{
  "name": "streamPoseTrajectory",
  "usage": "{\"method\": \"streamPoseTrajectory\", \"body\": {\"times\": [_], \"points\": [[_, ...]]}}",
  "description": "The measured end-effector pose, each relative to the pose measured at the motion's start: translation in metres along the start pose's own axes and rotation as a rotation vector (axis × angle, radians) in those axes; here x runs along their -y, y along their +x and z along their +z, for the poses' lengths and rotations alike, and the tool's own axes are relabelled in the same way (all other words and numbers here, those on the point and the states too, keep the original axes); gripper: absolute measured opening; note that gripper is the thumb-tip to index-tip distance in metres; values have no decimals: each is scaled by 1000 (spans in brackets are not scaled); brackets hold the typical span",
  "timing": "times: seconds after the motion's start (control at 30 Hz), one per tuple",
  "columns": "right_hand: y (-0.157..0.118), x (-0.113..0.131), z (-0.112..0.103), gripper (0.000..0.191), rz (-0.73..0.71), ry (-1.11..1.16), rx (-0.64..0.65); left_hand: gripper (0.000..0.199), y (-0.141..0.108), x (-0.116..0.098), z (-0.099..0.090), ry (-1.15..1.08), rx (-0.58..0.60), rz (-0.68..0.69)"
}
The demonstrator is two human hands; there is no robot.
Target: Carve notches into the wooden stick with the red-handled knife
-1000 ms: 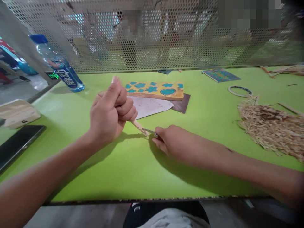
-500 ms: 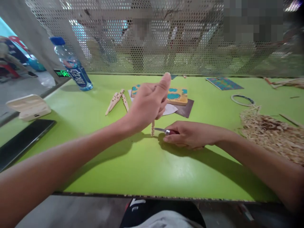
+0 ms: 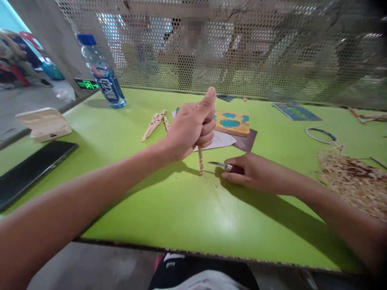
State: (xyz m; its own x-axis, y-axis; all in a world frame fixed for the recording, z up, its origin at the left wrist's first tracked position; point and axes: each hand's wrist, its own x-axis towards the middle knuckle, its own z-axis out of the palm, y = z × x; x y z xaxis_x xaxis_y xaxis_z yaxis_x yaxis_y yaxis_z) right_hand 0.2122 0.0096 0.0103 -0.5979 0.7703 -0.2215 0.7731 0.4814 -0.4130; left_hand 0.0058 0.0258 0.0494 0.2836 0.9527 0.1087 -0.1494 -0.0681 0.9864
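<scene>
My left hand [image 3: 193, 131] is closed around a thin, notched wooden stick [image 3: 200, 161], held upright with its lower end at the green tabletop. To the right of the stick, my right hand [image 3: 256, 171] grips a small carving knife [image 3: 234, 168] by its dark red handle. The blade points left towards the stick, with a small gap between them. Behind my left hand lie a yellow and blue board [image 3: 232, 124], a white paper [image 3: 222, 139] and a dark sheet [image 3: 248, 141]. Carved wooden pieces [image 3: 154, 125] rest to the left of it.
A water bottle [image 3: 104, 74], an open white case [image 3: 45, 125] and a black phone [image 3: 36, 167] occupy the left side. Wood shavings [image 3: 353, 173], a ring [image 3: 320, 135] and a patterned card [image 3: 296, 112] are at the right. A perforated screen [image 3: 242, 60] borders the back.
The knife has moved right, away from the stick, and its blade now shows more fully. The camera view has shifted slightly. Both hands keep their holds.
</scene>
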Motion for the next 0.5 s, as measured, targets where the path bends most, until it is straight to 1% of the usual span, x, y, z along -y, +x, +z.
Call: {"method": "streamPoseTrajectory", "body": {"times": [0.13, 0.23, 0.33, 0.5], "points": [[-2, 5, 9, 31, -71, -63, -41, 64, 7, 5, -10, 0, -11, -10], [-1, 8, 11, 33, -60, -91, -49, 62, 9, 5, -12, 14, 4, -35], [-1, 8, 10, 32, -51, -81, -36, 62, 8, 3, -12, 23, 13, -52], [1, 8, 11, 32, -23, -82, -51, 64, 8, 0, -14, 14, 43, -87]]}}
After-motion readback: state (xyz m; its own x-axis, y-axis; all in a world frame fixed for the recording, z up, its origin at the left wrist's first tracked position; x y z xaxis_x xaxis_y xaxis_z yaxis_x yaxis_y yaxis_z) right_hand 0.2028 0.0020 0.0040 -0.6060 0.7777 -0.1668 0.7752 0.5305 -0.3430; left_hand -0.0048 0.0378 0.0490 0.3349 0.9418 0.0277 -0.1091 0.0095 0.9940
